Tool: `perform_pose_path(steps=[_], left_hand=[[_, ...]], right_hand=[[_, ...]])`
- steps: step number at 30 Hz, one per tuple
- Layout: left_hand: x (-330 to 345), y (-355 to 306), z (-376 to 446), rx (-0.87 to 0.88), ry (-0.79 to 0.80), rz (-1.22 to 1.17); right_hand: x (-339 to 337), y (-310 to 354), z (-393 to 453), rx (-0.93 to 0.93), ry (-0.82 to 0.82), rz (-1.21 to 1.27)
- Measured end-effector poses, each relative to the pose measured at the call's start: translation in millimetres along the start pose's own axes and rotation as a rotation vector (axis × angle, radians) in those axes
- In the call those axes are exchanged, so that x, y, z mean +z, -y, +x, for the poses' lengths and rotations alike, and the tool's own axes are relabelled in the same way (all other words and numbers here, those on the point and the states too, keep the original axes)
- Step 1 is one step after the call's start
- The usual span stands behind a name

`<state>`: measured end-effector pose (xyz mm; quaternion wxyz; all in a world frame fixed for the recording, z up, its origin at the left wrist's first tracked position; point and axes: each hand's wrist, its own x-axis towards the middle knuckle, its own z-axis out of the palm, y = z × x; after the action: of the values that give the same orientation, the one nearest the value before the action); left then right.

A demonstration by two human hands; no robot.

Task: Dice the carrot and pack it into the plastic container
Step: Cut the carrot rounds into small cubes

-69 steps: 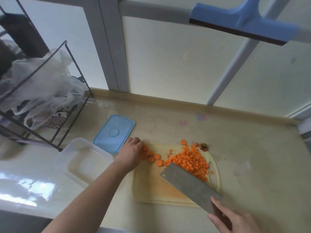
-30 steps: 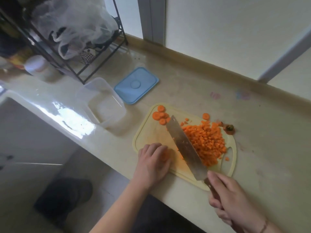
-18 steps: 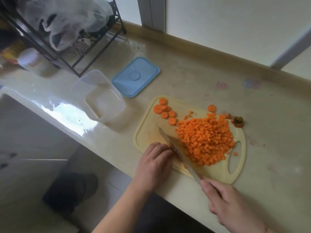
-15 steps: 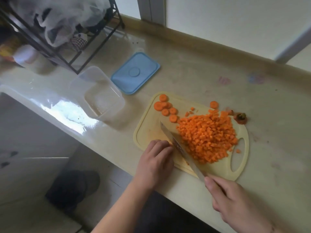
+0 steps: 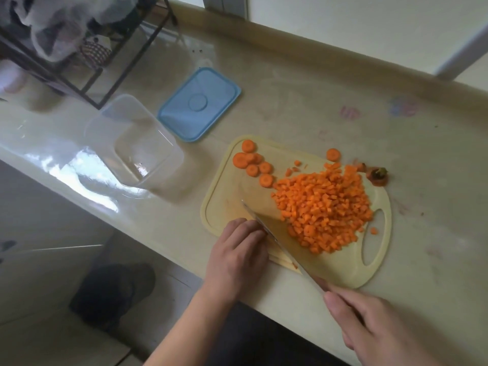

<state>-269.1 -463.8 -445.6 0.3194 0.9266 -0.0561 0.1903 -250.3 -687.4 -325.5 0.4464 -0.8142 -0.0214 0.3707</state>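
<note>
knife handle hidden inside right hand (image 5: 375, 323), whatever left hand (image 5: 237, 257) presses concealed, rack (image 5: 87, 72) cropped

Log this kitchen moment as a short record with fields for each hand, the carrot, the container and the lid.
left hand: fingers curled at the near left of the cutting board, beside the blade; what it holds is hidden
right hand: grips the knife handle
diced carrot: heaped on the board, right of the blade
carrot slices: uncut rounds at the board's far left corner
plastic container: empty, left of the board
blue lid: off, flat on the counter behind the container
</note>
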Motion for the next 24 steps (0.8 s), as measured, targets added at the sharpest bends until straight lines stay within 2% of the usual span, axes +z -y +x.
perform_pose_path(steps=[8, 21, 24], left_hand=[[-2, 0, -1, -0.019, -0.008, 0.003], [-5, 2, -4, 0.009, -0.020, -0.011], [-3, 2, -4, -0.005, -0.012, 0.007]], right_hand=[[5, 10, 17, -0.100, 0.003, -0.089], [5, 12, 4, -0.069, 0.005, -0.105], [7, 18, 15, -0.138, 0.035, -0.104]])
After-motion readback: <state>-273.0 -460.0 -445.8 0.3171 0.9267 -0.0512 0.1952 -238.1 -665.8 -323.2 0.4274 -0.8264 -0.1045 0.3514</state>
